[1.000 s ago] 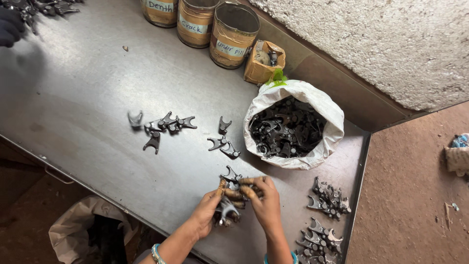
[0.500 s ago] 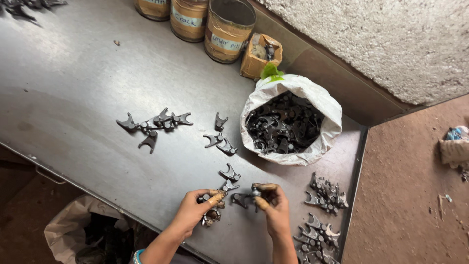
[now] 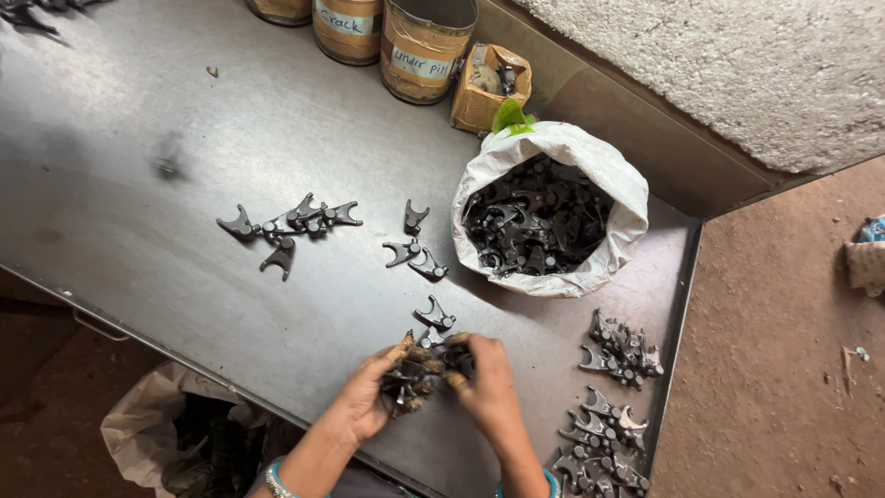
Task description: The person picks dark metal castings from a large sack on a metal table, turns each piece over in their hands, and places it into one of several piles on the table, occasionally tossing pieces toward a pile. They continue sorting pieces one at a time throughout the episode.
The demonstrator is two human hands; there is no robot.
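My left hand (image 3: 364, 406) and right hand (image 3: 487, 387) pinch a clump of dark forked parts (image 3: 419, 369); fingers hide their count; sack (image 3: 553, 148) at 1 o'clock.

Dull grey sheet-metal table (image 3: 184, 138), smooth with a faint sheen. Dark, matt forged-metal forks (image 3: 419, 369) heaped beside a woven plastic white sack (image 3: 618, 231); behind the sack, tape-wrapped tins (image 3: 424, 46).

Left hand (image 3: 364, 406) and right hand (image 3: 487, 387) clutch bunch of dark forked metal parts (image 3: 419, 369) over steel table (image 3: 138, 138) — white sack (image 3: 613, 198) of same parts nearby.
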